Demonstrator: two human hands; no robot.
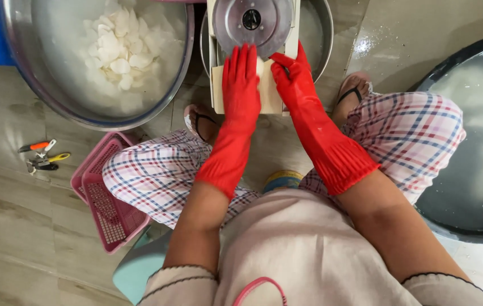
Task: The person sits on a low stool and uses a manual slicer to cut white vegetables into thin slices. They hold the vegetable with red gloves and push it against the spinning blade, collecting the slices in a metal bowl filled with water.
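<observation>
Done: big steel basin [54, 96] at the floor's far left holds a heap of white slices [118, 48].
Now: both red-gloved hands, left hand [240, 85] and right hand [292, 82], fingers closed on a pale white chunk [260, 67], press it against the round metal slicer disc [251, 21].
Left: I can't tell.

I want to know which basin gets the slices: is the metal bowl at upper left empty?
No: the metal bowl holds a pile of white slices in cloudy water.

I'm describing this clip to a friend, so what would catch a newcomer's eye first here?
The bright red rubber gloves stand out: the left hand and right hand press a pale piece against a board below a round metal slicer disc at top centre. At upper left, a large steel basin holds white slices in water. A pink basket lies at lower left.
</observation>
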